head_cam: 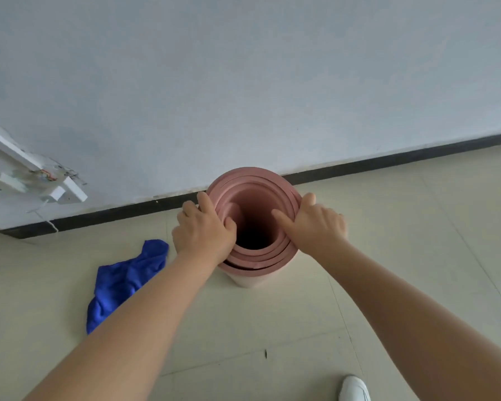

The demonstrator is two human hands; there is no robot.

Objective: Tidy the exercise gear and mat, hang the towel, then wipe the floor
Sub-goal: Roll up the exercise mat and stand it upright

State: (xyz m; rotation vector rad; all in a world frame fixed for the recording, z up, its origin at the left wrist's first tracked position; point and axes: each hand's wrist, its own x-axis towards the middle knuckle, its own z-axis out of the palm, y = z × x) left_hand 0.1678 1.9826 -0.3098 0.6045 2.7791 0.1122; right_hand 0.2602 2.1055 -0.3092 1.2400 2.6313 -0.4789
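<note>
Both hands grip the top rim of the rolled pink exercise mat (252, 250), which stands on end on the tiled floor (417, 227) just in front of the black baseboard (388, 160). Left hand (204, 230) clasps the left rim, thumb hooked inside the coils; right hand (315, 224) clasps the right rim likewise. To seat the roll well, press the layers level and keep it vertical before letting go. Blue towel (122, 282) lies crumpled on the floor, near the mat's left. No brand, label or writing is legible.
</note>
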